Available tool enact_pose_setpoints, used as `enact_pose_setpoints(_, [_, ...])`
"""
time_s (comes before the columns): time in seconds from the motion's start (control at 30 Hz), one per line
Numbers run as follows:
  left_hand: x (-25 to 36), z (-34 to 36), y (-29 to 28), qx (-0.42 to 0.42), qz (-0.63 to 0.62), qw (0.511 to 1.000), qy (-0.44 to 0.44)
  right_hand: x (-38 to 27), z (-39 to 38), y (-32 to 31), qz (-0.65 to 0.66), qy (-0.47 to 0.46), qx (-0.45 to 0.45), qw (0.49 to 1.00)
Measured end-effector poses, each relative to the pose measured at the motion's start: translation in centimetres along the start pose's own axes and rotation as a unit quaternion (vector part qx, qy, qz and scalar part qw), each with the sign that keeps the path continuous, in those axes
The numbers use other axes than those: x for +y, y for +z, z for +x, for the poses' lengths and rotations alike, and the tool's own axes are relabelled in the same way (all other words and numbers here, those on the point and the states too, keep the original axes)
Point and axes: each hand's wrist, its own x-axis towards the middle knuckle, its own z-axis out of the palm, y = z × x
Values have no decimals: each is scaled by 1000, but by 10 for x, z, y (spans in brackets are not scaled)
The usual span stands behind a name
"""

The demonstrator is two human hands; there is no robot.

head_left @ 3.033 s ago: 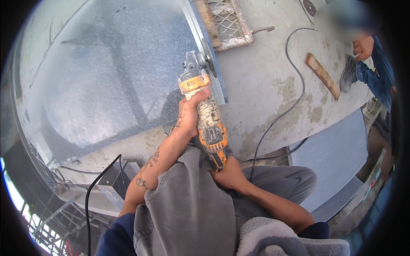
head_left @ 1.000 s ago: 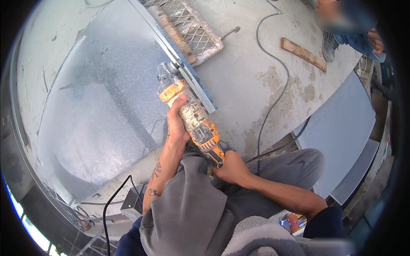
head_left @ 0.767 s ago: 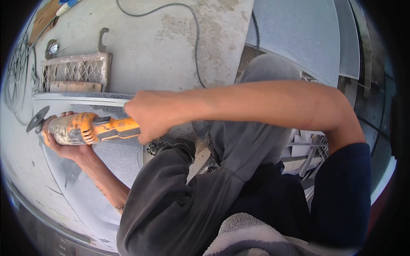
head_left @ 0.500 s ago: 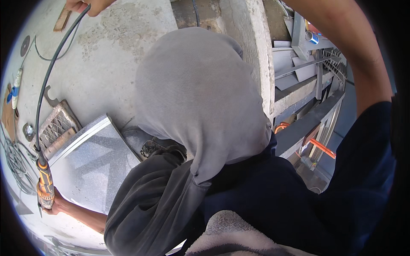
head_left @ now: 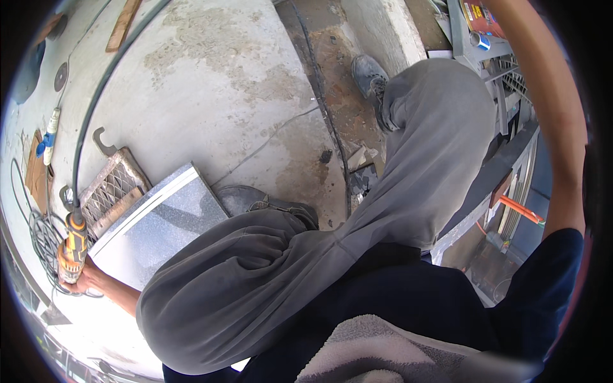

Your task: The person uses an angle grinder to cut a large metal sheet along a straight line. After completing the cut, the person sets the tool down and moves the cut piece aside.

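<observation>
At the left, my left hand (head_left: 87, 278) is closed around an orange-and-grey corded power tool (head_left: 74, 246). Its thick dark cord (head_left: 94, 108) rises from the tool's upper end and leaves the picture at the top. Which working end the tool carries is hard to make out. My right arm (head_left: 544, 83) reaches up along the right side, with the hand beyond the top edge. Beside the tool lies a shiny sheet-metal panel (head_left: 167, 237) with a bright strip along one edge.
A rusty mesh-covered frame (head_left: 121, 175), coiled cable (head_left: 43, 246), a dark disc (head_left: 61, 76) and a wood strip (head_left: 122, 25) lie on concrete. Another person's blue-clad limb (head_left: 29, 80) shows at far left. Metal bars and a blue-and-white can (head_left: 479, 41) are at right.
My right hand, which held the cord at the top, has gone out of view. My right leg has swung to the right, uncovering a shoe and the floor. The tool appears slightly higher.
</observation>
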Motion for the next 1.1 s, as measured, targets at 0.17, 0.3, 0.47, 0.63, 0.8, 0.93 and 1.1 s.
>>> enact_pose_setpoints(0.17, [-9, -58, 9, -81, -99, 984, -122, 5, -34, 30, -55, 108, -155, 980])
enact_pose_setpoints(0.3, [-9, -131, 27, -213, 8, 977, -15, 39, -48, 96, 137, 140, -164, 967])
enact_pose_setpoints(0.47, [-28, -237, 56, -76, 65, 995, 12, 87, -72, 131, 210, 46, -323, 922])
enact_pose_setpoints(0.63, [-98, -331, 93, 60, 60, 994, 71, 89, -26, 152, 2, 121, -417, 901])
enact_pose_setpoints(0.8, [-177, -388, 113, 169, 71, 982, 51, -74, 30, 173, 510, -31, -267, 817])
enact_pose_setpoints(0.93, [-208, -406, 105, 211, 54, 976, 0, -195, 6, 179, 362, -2, -511, 780])
enact_pose_setpoints(1.1, [-216, -421, 89, 242, 41, 969, -38, -212, -25, 188, 345, 64, -472, 809])
